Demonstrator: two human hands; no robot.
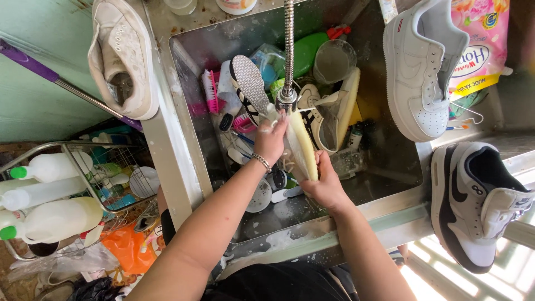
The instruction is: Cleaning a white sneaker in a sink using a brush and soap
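Under the faucet head (pixel 287 100) of the steel sink (pixel 189 83), both hands hold a pale yellow insole (pixel 302 147) upright. The left hand (pixel 271 140), with a bracelet at its wrist, grips the insole's top edge just below the faucet head; the right hand (pixel 326 187) clasps its lower end, nearer the sink's front rim. The insole looks wet and soapy, so my guess is it could slip from either grip and drop among the clutter in the sink: a pink brush (pixel 210 91), a second insole with a dotted face (pixel 249 83), a cream sneaker (pixel 329 114) and a green bottle (pixel 308 51). The faucet head hangs close above the left hand, so a quick lift might knock it. Free room inside the sink is scant, mostly the bare strip by its front wall. On the sink's right rim a white sneaker (pixel 418 72) and a black-and-white sneaker (pixel 473 200) sit partly overhanging; an elbow swing could tip them.
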